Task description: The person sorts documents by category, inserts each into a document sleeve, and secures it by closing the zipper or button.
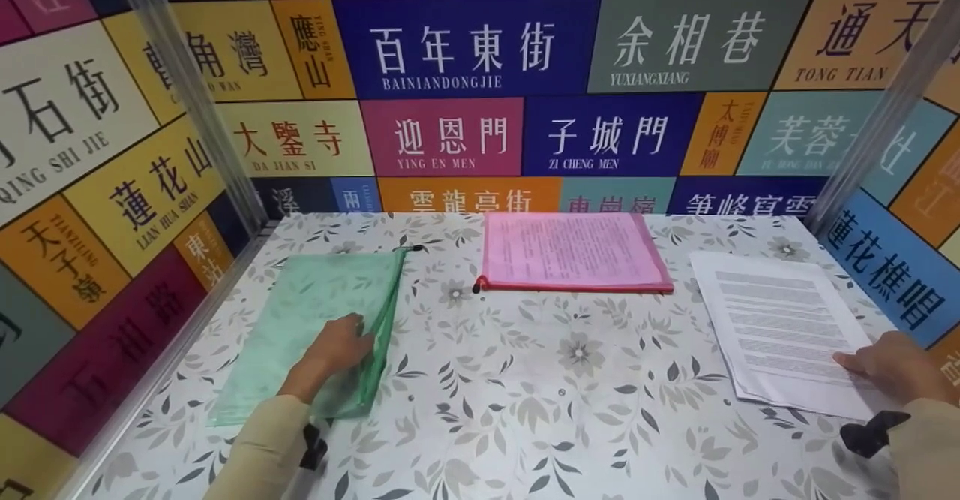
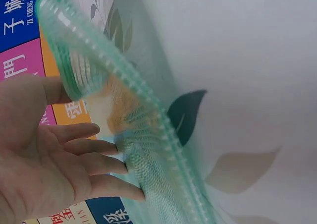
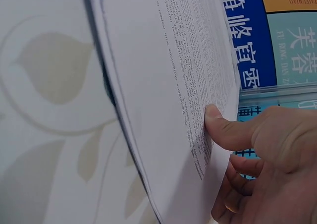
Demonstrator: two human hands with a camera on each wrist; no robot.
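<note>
A green translucent zip document bag (image 1: 300, 312) lies on the left of the table, its mouth parted along the right edge. My left hand (image 1: 334, 353) is at that mouth. In the left wrist view the thumb touches the raised lip of the bag (image 2: 143, 92), and the extended fingers (image 2: 106, 162) lie against its mesh. On the right side lies a stack of printed paper sheets (image 1: 772, 320). My right hand (image 1: 889, 365) pinches the stack's right edge. The right wrist view shows the thumb (image 3: 230, 132) on top of the sheets, with the other fingers curled at the edge.
A pink zip document bag (image 1: 574, 251) with a red zip edge, printed text showing through, lies at the table's back middle. Leaf-patterned white covering spreads over the table (image 1: 540, 410). Clear upright panels (image 1: 202, 102) stand at both sides, and a wall of colourful name signs (image 1: 465, 46) rises behind.
</note>
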